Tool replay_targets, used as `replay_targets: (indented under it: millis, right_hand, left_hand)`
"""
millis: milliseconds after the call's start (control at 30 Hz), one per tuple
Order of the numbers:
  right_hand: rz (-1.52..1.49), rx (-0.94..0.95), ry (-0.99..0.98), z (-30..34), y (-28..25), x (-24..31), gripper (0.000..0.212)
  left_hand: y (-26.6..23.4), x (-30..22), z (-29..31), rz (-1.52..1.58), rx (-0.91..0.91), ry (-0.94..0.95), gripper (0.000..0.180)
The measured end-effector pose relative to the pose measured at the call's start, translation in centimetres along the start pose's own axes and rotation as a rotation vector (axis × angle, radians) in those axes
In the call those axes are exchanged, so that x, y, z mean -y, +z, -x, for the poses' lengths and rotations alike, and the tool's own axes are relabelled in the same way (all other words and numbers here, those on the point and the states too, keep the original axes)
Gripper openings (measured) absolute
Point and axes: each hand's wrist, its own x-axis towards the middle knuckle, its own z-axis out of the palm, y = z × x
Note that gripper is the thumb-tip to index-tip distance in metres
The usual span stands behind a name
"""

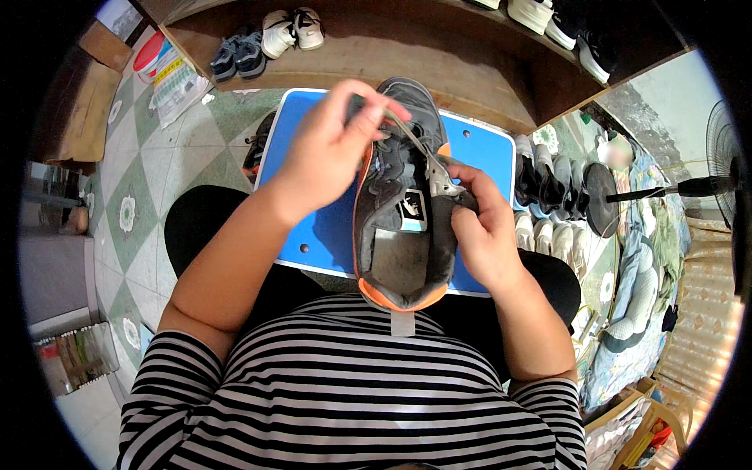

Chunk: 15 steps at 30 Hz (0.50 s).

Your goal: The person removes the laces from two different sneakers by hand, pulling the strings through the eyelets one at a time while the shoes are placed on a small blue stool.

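I see a grey shoe [403, 211] with an orange rim held over the lap, its toe pointing away and its opening facing up, above a blue board [325, 227]. A small white label sits on the tongue inside. My left hand [329, 149] has its fingers pinched together on a grey lace [411, 141] near the toe, pulling it taut. My right hand [482, 227] grips the shoe's right side, thumb and fingers clamped on the collar and the lace end. On the shelf [376, 47] beyond, I count 2 pairs of small shoes [266, 39], 1 dark, 1 white. Left of them lies a flat printed pack [176, 86] beside a red tub [149, 55]. A row of pale shoes [548, 227] lines the floor at right.
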Motion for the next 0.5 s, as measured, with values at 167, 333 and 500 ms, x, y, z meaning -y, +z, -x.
replay_targets:
  millis: [167, 333, 500]
  right_hand:
    - [-0.025, 0.015, 0.062, 0.1, 0.1, -0.1, 0.041]
    - [0.038, 0.018, 0.048, 0.1, -0.1, -0.3, 0.040]
    - [0.074, 0.011, 0.025, 0.1, 0.0, 0.0, 0.039]
  left_hand:
    - [-0.3, 0.2, 0.6, 0.134, 0.058, -0.261, 0.012]
    - [0.8, -1.6, 0.5, -0.623, 0.252, -0.203, 0.020]
    - [0.3, -1.5, 0.3, -0.511, 0.299, -0.150, 0.015]
